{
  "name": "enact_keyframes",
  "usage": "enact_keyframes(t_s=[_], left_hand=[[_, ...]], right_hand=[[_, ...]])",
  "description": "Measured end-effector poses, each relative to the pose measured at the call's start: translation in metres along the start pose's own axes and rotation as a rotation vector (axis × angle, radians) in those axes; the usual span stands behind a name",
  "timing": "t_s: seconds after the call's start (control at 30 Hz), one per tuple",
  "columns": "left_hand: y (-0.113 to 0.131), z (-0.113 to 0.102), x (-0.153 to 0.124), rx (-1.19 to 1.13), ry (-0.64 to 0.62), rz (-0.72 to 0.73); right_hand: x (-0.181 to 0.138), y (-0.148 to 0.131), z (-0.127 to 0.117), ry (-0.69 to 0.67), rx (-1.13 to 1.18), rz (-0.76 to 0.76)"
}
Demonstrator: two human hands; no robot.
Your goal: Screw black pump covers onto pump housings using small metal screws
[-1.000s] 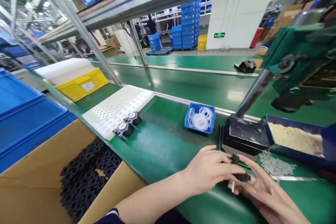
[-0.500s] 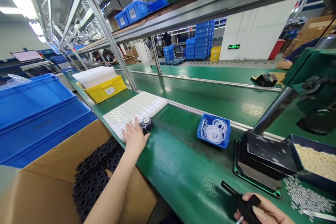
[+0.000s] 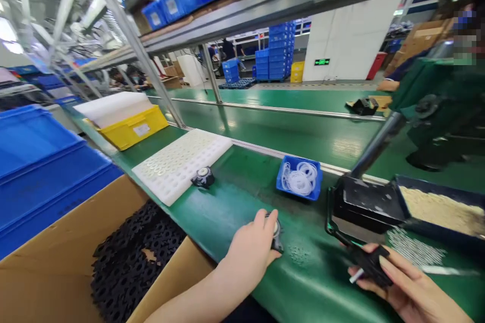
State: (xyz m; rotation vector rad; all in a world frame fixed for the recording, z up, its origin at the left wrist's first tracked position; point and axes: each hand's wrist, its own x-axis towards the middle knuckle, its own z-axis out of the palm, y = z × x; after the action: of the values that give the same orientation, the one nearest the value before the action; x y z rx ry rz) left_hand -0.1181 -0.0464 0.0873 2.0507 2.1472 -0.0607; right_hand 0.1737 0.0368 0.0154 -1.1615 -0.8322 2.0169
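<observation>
low in the frame's middle, the left hand (image 3: 252, 250) closed over a black wheel part (image 3: 276, 234) on the green belt (image 3: 242, 202). at lower right, the right hand (image 3: 407, 287) gripped a black tool (image 3: 366, 262). another wheel part (image 3: 203, 177) sat beside the white tray (image 3: 178, 164).

Ring bin (image 3: 299, 179) sits right of the tray (image 3: 181, 162) — carton (image 3: 76, 257) lies left.

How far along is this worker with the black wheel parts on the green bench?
One black wheel part with a white centre sits finished-looking beside the white tray. In hand: the left hand grips a second wheel part, and the right hand holds a black tool. Left: the cardboard box holds many black parts.
</observation>
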Motion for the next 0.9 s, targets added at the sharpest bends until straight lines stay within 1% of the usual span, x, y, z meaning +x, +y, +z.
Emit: enact_keyframes(t_s=[0.07,0.17,0.23,0.27,0.37,0.47,0.53,0.6,0.67,0.7,0.77,0.9], left_hand=[[0.025,0.000,0.011,-0.020,-0.046,0.189],[0.056,0.007,0.031,-0.073,-0.055,0.455],[0.073,0.017,0.042,-0.131,-0.040,0.568],[0.080,0.022,0.047,-0.169,-0.043,0.594],[0.090,0.037,0.054,-0.350,-0.085,0.596],[0.087,0.049,0.058,-0.570,-0.121,0.612],[0.082,0.055,0.061,-0.647,-0.093,0.657],[0.080,0.061,0.064,-0.655,-0.025,0.683],[0.080,0.067,0.064,-0.657,0.035,0.676],[0.082,0.070,0.064,-0.680,0.041,0.663],[0.085,0.075,0.061,-0.768,-0.001,0.627],[0.090,0.080,0.057,-0.930,-0.144,0.552]], right_hand=[[-0.012,-0.015,0.008,-0.044,-0.013,-0.096],[-0.023,-0.034,0.016,-0.122,-0.007,-0.259],[-0.024,-0.040,0.013,-0.133,0.004,-0.346],[-0.023,-0.042,0.010,-0.125,0.006,-0.378],[-0.022,-0.042,0.004,-0.090,0.002,-0.426],[-0.021,-0.039,0.004,-0.072,0.004,-0.424],[-0.019,-0.037,0.007,-0.057,-0.001,-0.424],[-0.017,-0.035,0.010,-0.026,-0.020,-0.432],[-0.015,-0.033,0.013,0.009,-0.043,-0.453],[-0.014,-0.032,0.014,0.024,-0.053,-0.461],[-0.012,-0.029,0.016,0.049,-0.073,-0.474],[-0.011,-0.026,0.019,0.070,-0.116,-0.454]])
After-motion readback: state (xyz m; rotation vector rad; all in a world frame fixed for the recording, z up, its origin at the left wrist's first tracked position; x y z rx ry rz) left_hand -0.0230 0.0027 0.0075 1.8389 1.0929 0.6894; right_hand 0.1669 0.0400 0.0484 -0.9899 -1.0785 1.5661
